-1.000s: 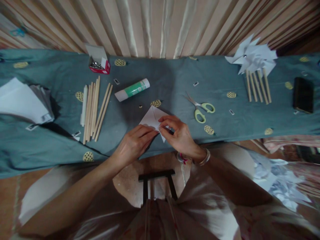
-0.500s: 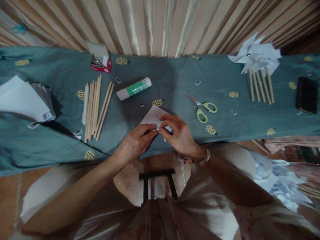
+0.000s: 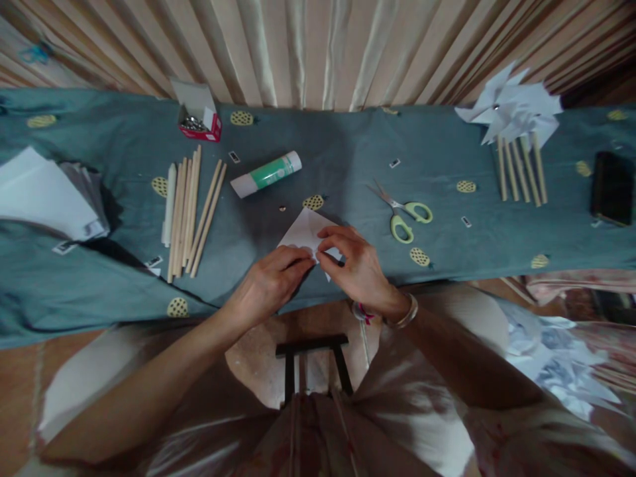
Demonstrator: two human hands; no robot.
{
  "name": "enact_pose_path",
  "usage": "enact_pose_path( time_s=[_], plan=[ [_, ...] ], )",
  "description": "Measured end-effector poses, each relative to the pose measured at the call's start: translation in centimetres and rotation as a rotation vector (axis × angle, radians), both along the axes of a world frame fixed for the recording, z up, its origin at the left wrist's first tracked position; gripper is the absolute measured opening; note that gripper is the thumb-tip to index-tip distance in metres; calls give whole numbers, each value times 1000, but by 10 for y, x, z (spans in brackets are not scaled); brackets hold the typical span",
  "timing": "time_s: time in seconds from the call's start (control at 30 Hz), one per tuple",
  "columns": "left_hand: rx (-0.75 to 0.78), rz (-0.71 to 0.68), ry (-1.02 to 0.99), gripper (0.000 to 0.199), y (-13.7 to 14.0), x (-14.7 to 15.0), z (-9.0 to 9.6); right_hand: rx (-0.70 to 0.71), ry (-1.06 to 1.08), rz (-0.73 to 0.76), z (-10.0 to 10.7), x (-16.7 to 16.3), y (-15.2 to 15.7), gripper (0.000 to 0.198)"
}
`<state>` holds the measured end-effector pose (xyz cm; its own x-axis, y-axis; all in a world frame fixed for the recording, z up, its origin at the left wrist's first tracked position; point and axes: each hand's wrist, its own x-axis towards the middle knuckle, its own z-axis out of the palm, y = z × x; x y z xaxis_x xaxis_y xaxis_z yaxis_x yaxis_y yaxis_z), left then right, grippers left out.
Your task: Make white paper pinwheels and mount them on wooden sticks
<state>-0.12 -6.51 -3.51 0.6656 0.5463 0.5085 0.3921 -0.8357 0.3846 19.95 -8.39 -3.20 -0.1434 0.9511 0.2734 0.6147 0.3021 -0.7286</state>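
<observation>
A white sheet of paper lies in front of me near the table's front edge, one corner pointing away. My left hand pinches its near side between thumb and fingers. From the right, my right hand pinches the paper close beside the left fingertips, both meeting near its middle. The fingers hide the pinched part. Just beyond the paper lies a small round metal piece. A green and white glue stick rests past it, and scissors with light green handles lie open to the right.
Wooden sticks lie at left, near a red box of small metal pieces and a stack of paper. White paper pinwheels on sticks and a dark phone-like object are at right. A curtain hangs behind.
Both hands stay at the paper with nearly the same pinch. The view has shifted very slightly; nothing else on the table has visibly moved.
</observation>
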Motion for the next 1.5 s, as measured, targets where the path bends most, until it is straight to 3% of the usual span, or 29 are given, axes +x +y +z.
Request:
enact_pose_path(
  time_s=[0.47,0.67,0.9,1.2,1.5],
  plan=[
    [-12,-13,49,19,0,-2,1,-42,-17,-3,1,0,0,10],
    [-13,-32,66,20,1,-1,4,7,-49,25,-1,1,-1,9],
    [1,-26,86,20,1,-2,3,115,-159,59,-3,1,-4,19],
    [-6,-31,105,19,2,-1,7,112,-286,107,-5,-3,-12,34],
    [-24,-33,134,20,2,0,5,97,-294,131,-7,-3,-14,34]
  ],
)
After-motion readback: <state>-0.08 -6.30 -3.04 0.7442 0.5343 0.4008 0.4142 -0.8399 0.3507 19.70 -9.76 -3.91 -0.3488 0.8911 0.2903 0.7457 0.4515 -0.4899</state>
